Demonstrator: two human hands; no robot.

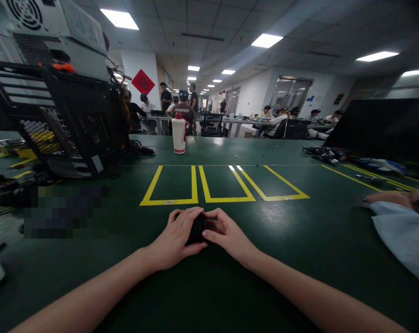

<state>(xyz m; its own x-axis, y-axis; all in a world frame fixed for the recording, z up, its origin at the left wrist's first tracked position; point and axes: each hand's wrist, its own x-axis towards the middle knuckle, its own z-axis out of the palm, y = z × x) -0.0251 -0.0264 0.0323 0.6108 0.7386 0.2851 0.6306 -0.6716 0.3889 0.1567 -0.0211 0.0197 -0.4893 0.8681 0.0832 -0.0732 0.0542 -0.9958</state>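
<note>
A small black object [196,230] rests at the middle of the green table [209,286], between my two hands. My left hand [176,236] wraps over its left side, fingers on top and thumb along the near edge. From the other side, my right hand [228,233] grips its right edge between thumb and fingers. Much of the object is hidden by the fingers, so what it is cannot be made out. Just beyond my hands lie three yellow tape outlines [171,202] on the tabletop.
An open black computer case [87,125] with metal power supplies [70,51] on top stands at the left, cables beside it. A white cup [179,135] stands farther back. At the right are a dark monitor [386,134], tools and another person's sleeved arm [403,231].
</note>
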